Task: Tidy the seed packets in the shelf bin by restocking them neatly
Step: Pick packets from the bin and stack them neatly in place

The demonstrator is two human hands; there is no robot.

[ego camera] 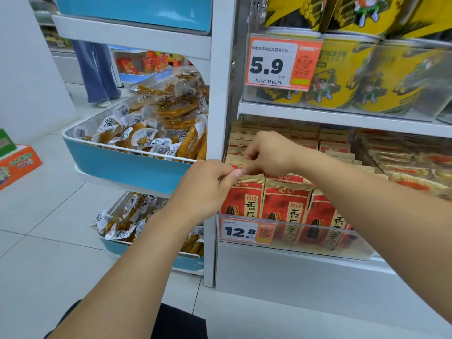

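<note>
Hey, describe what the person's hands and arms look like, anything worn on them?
Both forearms are bare right up to the picture's edge: no sleeves, gloves, watch or bracelets show. The left hand and right hand carry no visible rings. Fingernails look short and unpainted.

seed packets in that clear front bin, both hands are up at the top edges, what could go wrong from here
1. The left hand and right hand pinch the top edge of a seed packet in the left column; pulling may crease it or drag neighbours up.
2. The front right packet already leans; a nudge could tip it further.
3. The 12.8 price tag clips to the clear bin front; a forearm could knock it.
</note>
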